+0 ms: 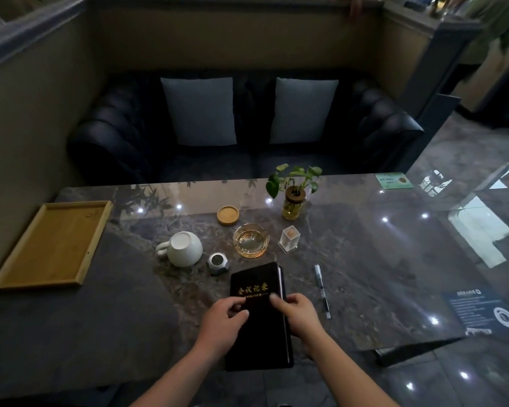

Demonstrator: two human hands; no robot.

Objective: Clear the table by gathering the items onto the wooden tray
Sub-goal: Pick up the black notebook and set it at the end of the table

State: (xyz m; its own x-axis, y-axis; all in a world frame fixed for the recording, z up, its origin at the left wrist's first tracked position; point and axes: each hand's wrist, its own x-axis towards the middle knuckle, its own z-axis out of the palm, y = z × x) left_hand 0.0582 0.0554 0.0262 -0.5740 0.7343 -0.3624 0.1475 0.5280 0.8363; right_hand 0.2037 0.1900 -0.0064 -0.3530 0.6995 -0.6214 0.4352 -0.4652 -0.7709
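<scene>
Notebook [257, 315] lower cover hidden under hands; green card [393, 180] text illegible.

Tray [53, 245] wooden, empty, far left. Black notebook [256, 283] closed, near edge. White mug [184, 249] on side; silver gadget [217, 263], glass ashtray [251, 240], coaster [228, 214], toothpick box [289, 239], pen [322, 290] mid-table.

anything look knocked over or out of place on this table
The white ceramic mug lies tipped on its side near the table's middle, its base facing the camera, handle to the left; no spill is visible. Everything else stands normally. The wooden tray holds nothing yet, and both hands rest on the black notebook.
</scene>
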